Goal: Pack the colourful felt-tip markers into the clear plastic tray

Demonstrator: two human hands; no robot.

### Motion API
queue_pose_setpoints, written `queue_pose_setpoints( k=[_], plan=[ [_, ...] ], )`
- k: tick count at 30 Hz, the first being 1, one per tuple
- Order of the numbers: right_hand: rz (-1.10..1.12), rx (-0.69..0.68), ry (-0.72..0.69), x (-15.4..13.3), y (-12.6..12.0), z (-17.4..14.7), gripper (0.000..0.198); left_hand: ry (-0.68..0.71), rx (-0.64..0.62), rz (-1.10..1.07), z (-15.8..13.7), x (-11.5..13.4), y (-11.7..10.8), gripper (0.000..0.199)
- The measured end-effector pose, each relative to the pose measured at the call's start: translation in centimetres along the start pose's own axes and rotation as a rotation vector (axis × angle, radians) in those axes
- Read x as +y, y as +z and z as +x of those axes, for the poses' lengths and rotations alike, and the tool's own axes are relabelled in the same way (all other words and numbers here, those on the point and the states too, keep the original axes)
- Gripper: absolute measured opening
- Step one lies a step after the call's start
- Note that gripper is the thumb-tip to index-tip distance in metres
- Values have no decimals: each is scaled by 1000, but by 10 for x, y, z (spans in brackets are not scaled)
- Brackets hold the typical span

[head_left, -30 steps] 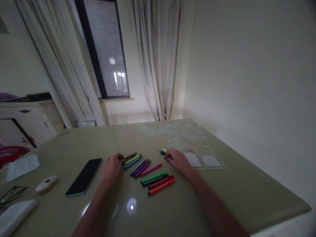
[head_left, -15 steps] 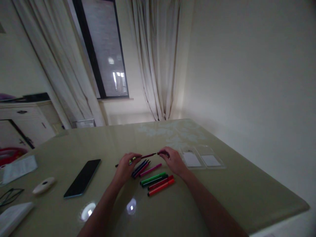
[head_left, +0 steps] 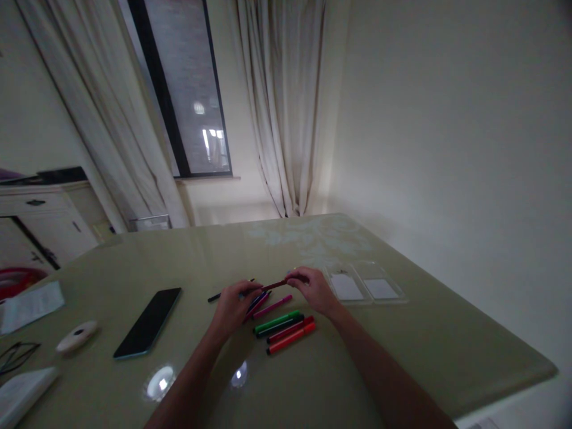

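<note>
dark red marker (head_left: 274,285) spans the two hands just below the centre of the frame. left hand (head_left: 236,301) grips its barrel; right hand (head_left: 310,288) pinches its right end. pink pen (head_left: 273,307), green pen (head_left: 277,322) and orange pen (head_left: 291,339) lie below them. black phone (head_left: 149,323) sits lower left. any writing on the pens is too small to read.
</note>
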State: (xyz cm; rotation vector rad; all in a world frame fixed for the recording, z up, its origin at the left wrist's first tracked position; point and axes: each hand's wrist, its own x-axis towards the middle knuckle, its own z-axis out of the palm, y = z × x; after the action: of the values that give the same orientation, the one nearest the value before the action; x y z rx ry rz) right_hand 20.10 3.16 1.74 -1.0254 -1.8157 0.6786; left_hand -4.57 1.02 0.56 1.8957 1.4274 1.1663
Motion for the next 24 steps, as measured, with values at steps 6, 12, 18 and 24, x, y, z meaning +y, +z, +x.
queue_pose_setpoints(
  k=[6,12,18,24],
  plan=[
    [43,-57,31,3,-5,1,17,-5,-68,45,-2,9,3,26],
    [-31,133,72,24,-21,8,27,89,-175,245,-8,20,7,25],
    [-498,175,114,47,-25,6,18,128,-320,324,-10,18,6,23],
    [-721,-49,15,43,-7,1,21,-25,-155,412,-1,-5,-12,27]
  ],
)
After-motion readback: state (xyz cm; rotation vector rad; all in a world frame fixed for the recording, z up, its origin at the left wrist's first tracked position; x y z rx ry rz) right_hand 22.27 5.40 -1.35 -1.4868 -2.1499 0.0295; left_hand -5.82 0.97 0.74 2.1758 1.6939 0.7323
